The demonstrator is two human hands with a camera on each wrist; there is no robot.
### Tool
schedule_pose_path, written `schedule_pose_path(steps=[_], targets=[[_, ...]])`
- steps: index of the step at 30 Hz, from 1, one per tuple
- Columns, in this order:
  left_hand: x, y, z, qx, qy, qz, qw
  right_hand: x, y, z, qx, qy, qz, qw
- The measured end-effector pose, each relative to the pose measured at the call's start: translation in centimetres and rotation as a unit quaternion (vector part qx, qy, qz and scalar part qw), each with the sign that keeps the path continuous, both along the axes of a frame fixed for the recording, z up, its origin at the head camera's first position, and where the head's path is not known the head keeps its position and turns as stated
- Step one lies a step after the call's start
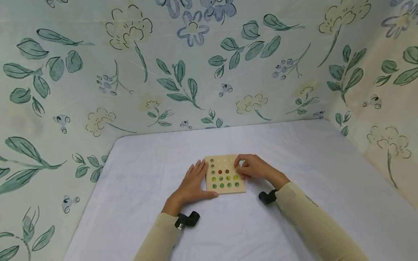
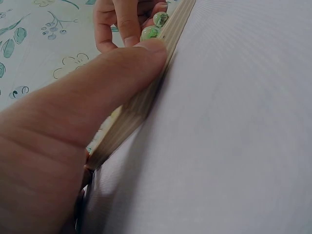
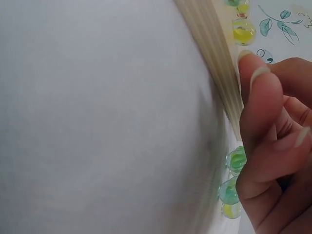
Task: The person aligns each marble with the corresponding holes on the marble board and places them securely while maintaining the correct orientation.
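A square pale wooden board (image 1: pixel 225 161) lies on the table, with glass marbles seated in its hollows. Green marbles (image 1: pixel 222 185) fill its near row, yellow-green ones the row behind, and a red marble (image 1: pixel 220 172) sits farther up. My left hand (image 1: pixel 192 185) steadies the board, straight fingers along its left edge and the thumb (image 2: pixel 122 73) against its near edge. Over the board's right side, my right hand (image 1: pixel 256 168) has bent fingers, thumb and forefinger tips close together. Whatever lies between those tips is hidden. Green and yellow marbles (image 3: pixel 229 190) show beside its lower fingers.
A white cloth (image 1: pixel 156 152) covers the table around the board. Behind it hangs a curtain (image 1: pixel 196 90) printed with flowers and leaves. Black wrist cameras (image 1: pixel 187 220) stick out from both sleeves, low over the cloth near the board.
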State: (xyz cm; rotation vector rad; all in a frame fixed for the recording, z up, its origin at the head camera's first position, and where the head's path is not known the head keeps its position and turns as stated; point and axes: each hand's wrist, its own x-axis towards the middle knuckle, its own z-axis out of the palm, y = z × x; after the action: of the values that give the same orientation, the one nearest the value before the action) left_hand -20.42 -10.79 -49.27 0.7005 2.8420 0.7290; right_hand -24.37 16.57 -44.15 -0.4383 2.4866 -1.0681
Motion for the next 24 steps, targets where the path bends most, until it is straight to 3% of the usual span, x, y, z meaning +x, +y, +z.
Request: schedule_pose_path(steps=[24], targets=[[0.03,-0.04,0.06,0.004,0.008,-0.006,0.9999,0.14,-0.13,-0.64,-0.016,0.004,0.017,1.0]])
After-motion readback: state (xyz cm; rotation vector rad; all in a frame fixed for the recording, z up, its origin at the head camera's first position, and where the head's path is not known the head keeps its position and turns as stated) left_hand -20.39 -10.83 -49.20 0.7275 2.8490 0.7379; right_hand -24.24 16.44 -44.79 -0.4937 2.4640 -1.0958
